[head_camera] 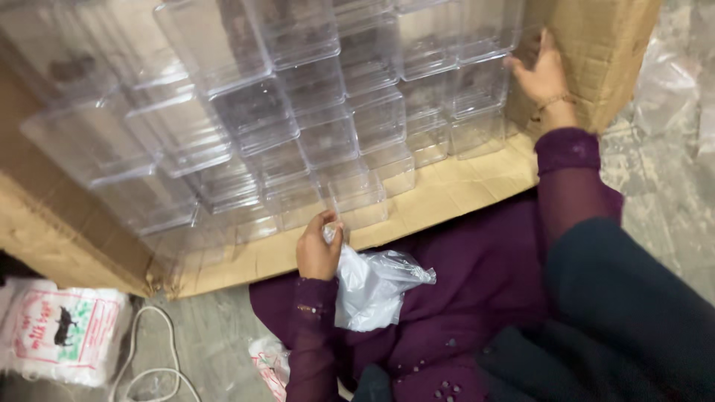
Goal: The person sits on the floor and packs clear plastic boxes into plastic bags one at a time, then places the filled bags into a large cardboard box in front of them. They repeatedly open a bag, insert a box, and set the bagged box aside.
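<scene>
My left hand (316, 249) is closed around the neck of a crumpled clear plastic bag (372, 286) that hangs over my purple-clad lap. It sits at the front edge of a large open cardboard box (447, 197) lying on its side. Stacked inside the box are several clear plastic containers (328, 134) in rows. My right hand (542, 74) reaches up to the box's right wall, fingers spread against the cardboard beside the rightmost clear containers (477, 112).
A white printed sack (63, 335) lies at the lower left with a white cord (153, 350) looping on the grey floor beside it. Crumpled clear plastic sheeting (666, 82) lies at the right of the box. A small printed wrapper (269, 365) lies by my knee.
</scene>
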A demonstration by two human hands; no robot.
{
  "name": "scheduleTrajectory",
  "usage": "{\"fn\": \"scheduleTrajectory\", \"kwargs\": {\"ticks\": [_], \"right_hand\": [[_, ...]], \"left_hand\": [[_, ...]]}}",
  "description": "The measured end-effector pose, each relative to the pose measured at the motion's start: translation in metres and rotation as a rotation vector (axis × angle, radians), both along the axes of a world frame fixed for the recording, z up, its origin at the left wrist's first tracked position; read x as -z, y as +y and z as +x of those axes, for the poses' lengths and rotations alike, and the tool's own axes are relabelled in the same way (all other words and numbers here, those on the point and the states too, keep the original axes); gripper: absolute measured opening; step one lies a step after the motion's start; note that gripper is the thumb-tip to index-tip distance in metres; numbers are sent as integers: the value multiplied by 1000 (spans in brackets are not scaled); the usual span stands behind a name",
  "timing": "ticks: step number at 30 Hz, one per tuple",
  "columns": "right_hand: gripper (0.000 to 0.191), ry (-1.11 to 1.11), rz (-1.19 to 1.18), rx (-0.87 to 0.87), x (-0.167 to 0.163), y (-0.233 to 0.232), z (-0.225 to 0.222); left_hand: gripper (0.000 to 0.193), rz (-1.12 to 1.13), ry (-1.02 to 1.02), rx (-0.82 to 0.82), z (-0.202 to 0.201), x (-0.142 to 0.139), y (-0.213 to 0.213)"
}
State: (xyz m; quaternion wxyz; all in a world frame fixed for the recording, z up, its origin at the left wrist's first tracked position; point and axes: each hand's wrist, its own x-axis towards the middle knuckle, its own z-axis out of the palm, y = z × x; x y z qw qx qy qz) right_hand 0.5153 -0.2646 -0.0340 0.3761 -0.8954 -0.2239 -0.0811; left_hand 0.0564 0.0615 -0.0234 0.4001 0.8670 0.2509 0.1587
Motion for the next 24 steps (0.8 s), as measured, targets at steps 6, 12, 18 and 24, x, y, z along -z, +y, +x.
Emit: {"fn": "scheduleTrajectory", "kwargs": {"ticks": [6, 12, 18, 24], "right_hand": [[66, 194, 46, 20, -7, 17, -4], [54, 56, 30, 4, 6, 48, 7], [66, -38, -99, 76, -19, 57, -29], [65, -165, 82, 1, -55, 38, -88]], "left_hand": [[29, 28, -13, -72, -10, -15, 6], [23, 201, -224, -271, -29, -2, 20], [18, 367, -217, -384, -36, 12, 37], [20, 416, -255, -320, -31, 17, 46]]}}
